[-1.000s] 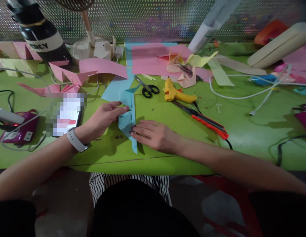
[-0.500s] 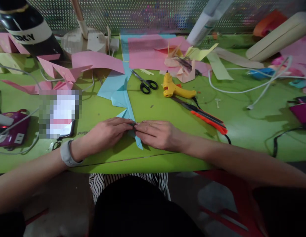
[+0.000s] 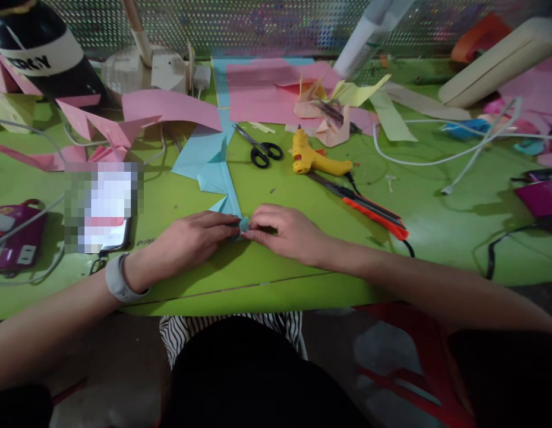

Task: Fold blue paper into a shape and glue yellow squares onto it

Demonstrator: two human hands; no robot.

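A folded light blue paper (image 3: 215,172) lies on the green table (image 3: 302,279), running from a wide part at the back to a narrow end near me. My left hand (image 3: 191,238) and my right hand (image 3: 289,232) meet at that near end, fingertips pinching the small blue tip between them. The tip is folded up and mostly hidden under my fingers. A pale watch band sits on my left wrist.
Black-handled scissors (image 3: 260,148), a yellow glue gun (image 3: 314,160) and an orange-black cutter (image 3: 369,208) lie behind my hands. Pink paper (image 3: 267,89) covers the back. A phone (image 3: 104,208) sits left, a purple device (image 3: 15,238) far left, white cables (image 3: 436,157) right.
My left hand slid down the blue paper to meet my right hand at its near end. The pointed tip that stuck out toward me is now folded up under the fingers.
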